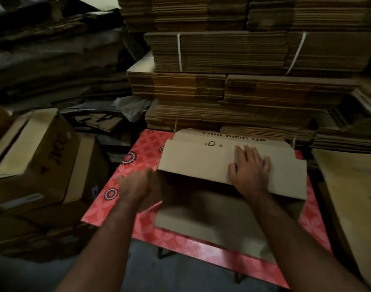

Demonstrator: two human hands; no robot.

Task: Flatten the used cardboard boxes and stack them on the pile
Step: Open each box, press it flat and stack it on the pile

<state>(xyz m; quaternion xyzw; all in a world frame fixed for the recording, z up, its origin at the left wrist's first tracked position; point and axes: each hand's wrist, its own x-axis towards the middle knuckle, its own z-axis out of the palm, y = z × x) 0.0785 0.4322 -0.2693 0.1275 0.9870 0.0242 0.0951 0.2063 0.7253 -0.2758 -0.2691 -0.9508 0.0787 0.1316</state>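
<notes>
A brown cardboard box [197,161] printed "THIS SIDE UP" lies partly collapsed on a red patterned table [142,148]. Its lower panel [222,218] spreads toward me. My right hand [251,167] lies flat, fingers straight, pressing on the box's upper panel. My left hand [138,184] is at the box's left end with fingers curled around the side edge; what the fingertips hold is hidden. Behind the table rises a tall pile of flattened cardboard [233,95].
Bundles tied with white straps [179,51] top the pile. Upright used boxes [39,152] stand at the left. A large brown sheet [353,197] leans at the right. Dark crumpled cardboard fills the back left. A plastic bag [132,106] lies beside the pile.
</notes>
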